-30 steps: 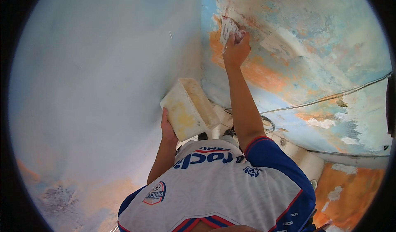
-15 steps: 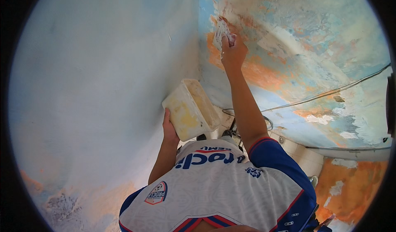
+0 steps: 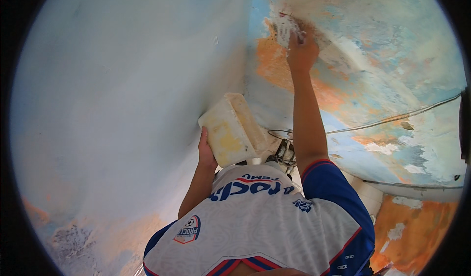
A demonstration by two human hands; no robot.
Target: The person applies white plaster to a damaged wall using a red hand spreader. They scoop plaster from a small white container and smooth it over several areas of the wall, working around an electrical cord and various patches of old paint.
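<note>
My left hand (image 3: 206, 149) is closed round the side of a tilted, cream plastic tub (image 3: 226, 137) with yellowish smears on its wall. Only part of the tub's inside shows. Up and to the right, my right hand (image 3: 302, 50) grips a putty knife (image 3: 284, 29), its blade coated in white paste and laid against the patchy wall (image 3: 338, 50). The fingers hide most of the handle. White paste and bare orange patches surround the blade, close to the corner.
A smooth pale blue wall (image 3: 122, 89) stands on my left, meeting the patchy wall in a corner. A cable (image 3: 397, 116) runs along the right wall. Dark equipment with looped wire (image 3: 284, 151) sits on the floor beyond the tub. An orange surface (image 3: 417, 227) lies at lower right.
My right hand and the putty knife have shifted right and slightly up across the wall. The tub in my left hand has moved slightly right in the view, as has the corner.
</note>
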